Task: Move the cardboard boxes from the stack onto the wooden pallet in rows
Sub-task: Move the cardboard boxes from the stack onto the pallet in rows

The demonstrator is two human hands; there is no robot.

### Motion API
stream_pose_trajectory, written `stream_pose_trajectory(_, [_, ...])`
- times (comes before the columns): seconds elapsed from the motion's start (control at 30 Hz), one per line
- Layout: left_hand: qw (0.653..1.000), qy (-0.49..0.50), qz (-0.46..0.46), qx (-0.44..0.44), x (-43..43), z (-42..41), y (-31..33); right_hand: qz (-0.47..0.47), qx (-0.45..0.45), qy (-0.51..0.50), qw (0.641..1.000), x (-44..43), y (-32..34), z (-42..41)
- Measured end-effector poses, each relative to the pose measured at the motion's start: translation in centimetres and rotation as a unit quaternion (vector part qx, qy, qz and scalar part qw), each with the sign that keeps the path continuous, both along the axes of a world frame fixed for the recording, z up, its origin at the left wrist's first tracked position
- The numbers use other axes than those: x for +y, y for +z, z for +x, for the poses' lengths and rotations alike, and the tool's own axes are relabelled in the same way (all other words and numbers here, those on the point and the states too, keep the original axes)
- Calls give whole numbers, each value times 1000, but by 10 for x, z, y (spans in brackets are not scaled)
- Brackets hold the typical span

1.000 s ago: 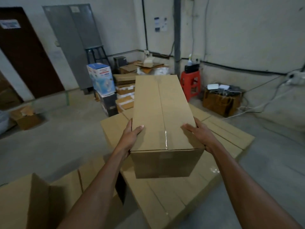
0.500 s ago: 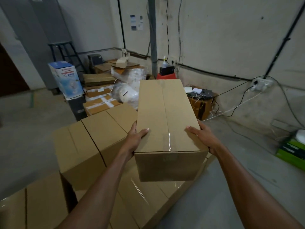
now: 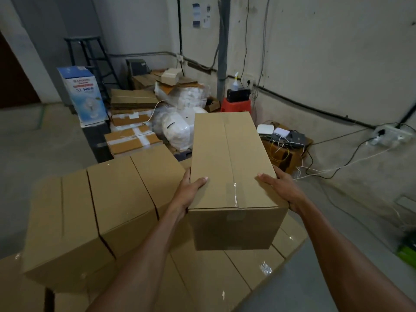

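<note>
Box (image 3: 229,167) carried right, taped shut; L hand (image 3: 188,194), R hand (image 3: 282,190) grip sides.

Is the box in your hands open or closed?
Closed. The box has its top flaps lying flat and meeting along the middle seam, with clear tape over it. The left hand and right hand grip its sides.

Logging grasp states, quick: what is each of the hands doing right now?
Left hand: holding the left side of the cardboard box, thumb on top.
Right hand: holding the same box's right side, thumb on top.
</note>
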State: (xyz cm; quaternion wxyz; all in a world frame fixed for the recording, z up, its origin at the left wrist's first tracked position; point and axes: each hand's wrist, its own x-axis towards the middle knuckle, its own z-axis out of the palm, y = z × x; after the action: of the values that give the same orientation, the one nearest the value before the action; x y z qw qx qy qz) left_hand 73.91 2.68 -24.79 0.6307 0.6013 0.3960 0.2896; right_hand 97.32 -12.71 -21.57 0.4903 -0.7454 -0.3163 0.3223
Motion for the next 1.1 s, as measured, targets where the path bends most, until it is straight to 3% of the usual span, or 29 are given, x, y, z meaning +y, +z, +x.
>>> stream_pose_trajectory(0.37, [997,55,-21,40,82,115,-37,-29,25,66,997,117,-30,140])
stream_pose_trajectory(0.73, [982,153,-67,86,108,242,-89,-84,43,179,979,209,-105,291])
stream_pose_trajectory(1.1, [965,212,-82,132,191,278,-163,-67,89,258,960,326,-183,333])
